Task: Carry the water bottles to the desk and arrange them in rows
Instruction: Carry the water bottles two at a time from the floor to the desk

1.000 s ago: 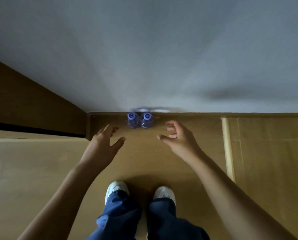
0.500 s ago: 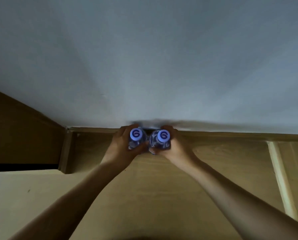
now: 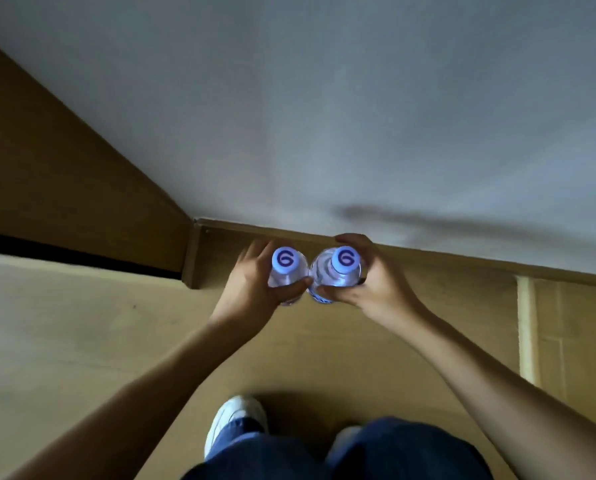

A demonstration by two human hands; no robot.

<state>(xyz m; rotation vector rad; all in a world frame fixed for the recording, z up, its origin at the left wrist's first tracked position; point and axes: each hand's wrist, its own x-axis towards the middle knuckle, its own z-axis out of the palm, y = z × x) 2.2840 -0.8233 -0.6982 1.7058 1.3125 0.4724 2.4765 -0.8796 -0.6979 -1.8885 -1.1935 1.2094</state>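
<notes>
1. Left bottle [image 3: 287, 271]: clear plastic, white cap w/ purple swirl logo, upright, seen from above. Held in left hand [image 3: 251, 292], thumb across near side, fingers round far side.
2. Right bottle [image 3: 336, 273]: same type, cap tilted slightly left. Held in right hand [image 3: 372, 287], thumb on near side, fingers over far side.
3. Bottles touch side by side between the two grips.

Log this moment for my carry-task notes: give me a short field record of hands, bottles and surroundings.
left hand: grips the left bottle
right hand: grips the right bottle
bottles: upright, side by side, purple-marked caps up
place: near the baseboard under a grey wall
floor: wooden
desk: not in view
feet: white shoe below the hands
</notes>
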